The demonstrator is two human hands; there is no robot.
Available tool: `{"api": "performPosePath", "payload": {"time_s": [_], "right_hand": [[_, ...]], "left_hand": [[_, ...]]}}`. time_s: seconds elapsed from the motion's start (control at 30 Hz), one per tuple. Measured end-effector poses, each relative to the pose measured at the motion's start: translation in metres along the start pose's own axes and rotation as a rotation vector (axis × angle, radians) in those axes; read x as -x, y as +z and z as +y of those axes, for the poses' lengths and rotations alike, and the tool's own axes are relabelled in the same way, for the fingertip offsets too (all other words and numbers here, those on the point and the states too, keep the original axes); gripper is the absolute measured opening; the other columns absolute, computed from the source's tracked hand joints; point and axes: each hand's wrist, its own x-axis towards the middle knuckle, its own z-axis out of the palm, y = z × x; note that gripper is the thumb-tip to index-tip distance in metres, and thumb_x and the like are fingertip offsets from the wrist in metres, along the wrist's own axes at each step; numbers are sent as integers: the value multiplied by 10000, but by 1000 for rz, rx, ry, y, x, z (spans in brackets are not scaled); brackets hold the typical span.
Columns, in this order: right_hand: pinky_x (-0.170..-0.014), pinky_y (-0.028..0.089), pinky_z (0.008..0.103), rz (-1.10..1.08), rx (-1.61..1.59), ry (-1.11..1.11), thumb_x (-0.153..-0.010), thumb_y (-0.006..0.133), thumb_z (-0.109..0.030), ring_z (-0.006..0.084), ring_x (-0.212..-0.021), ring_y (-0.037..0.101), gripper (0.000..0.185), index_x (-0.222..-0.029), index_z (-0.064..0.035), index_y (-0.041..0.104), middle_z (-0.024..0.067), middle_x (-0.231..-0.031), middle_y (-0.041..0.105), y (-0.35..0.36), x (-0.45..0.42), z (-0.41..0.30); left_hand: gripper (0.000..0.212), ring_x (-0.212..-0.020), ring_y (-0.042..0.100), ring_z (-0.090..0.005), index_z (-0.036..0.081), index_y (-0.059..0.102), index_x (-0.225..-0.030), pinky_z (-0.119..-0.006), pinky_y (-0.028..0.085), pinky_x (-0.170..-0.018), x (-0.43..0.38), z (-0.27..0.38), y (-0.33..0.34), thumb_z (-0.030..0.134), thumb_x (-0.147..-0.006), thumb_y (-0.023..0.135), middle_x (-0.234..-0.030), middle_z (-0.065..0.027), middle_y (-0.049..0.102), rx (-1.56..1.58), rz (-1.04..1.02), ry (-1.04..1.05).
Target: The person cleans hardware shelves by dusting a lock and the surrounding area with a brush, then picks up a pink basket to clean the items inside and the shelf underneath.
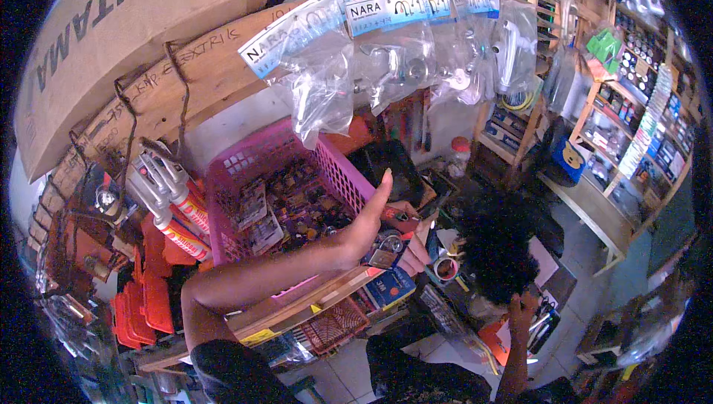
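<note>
My left hand [370, 234], thumb raised, grips a small clear-fronted package [388, 249] with a round metallic part inside. Red-orange edging shows around it, and its contents are too blurred to name. Behind my wrist stands a pink perforated plastic basket [345, 173], full of small packaged goods [303, 203]. Just below the package lies a blue 3M box [390, 288]. At the right, a hand and forearm [521, 315] rise beside a person's dark hair [496, 237]. Whether that hand is my right one or theirs, I cannot tell.
Clear NARA packets [398, 58] hang from a wooden beam [211, 64] below a cardboard box [145, 31]. Silicone tubes [181, 231] and orange plastic bins [150, 298] stand at left. Wooden shelves [585, 109] hold stock at right. A tape roll [445, 268] lies near the person.
</note>
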Motion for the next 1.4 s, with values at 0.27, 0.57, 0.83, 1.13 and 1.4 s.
{"api": "performPosePath", "payload": {"time_s": [0.27, 0.57, 0.83, 1.13, 1.4], "right_hand": [[-582, 337, 378, -65, 46, -276, -747, 682, -217, 195, -535, 391, 323, -565, -75, 455, 15, -560, 398, -9, 5, -56], [-712, 427, 366, -475, 155, -101, -704, 743, -190, 212, -702, 539, 237, -668, -53, 553, 48, -724, 567, 0, -6, -44], [-676, 436, 354, -143, 191, -313, -722, 728, -248, 236, -690, 555, 262, -719, -23, 593, 96, -744, 589, 3, 1, -2], [-543, 328, 350, -173, -3, -300, -715, 720, -191, 204, -541, 426, 320, -549, -48, 486, 40, -551, 450, 9, 8, -74], [-889, 369, 414, -541, 210, 137, -816, 615, -351, 333, -936, 507, 372, -961, -9, 595, 168, -963, 568, -1, 3, -93]], "left_hand": [[803, -644, 597, -244, 25, 572, -889, -353, 513, -644, -6, -4, -14, 760, -789, 265, -784, -137, 627, 62, 1, 16], [774, -1050, 520, -180, 55, 429, -1274, -316, 385, -940, 10, -2, 9, 680, -859, 239, -1175, -96, 545, -275, 277, 197], [813, -840, 566, -147, 52, 538, -1097, -282, 454, -781, -15, -17, -12, 746, -813, 225, -952, -63, 615, -150, 132, 226], [823, -758, 511, -125, 72, 555, -905, -253, 416, -707, -9, -12, -8, 800, -768, 196, -798, -27, 569, 5, 143, -28], [869, -976, 534, -170, 35, 600, -1044, -289, 355, -931, -11, -16, -18, 751, -812, 164, -1030, -84, 609, -522, 248, 209]]}}
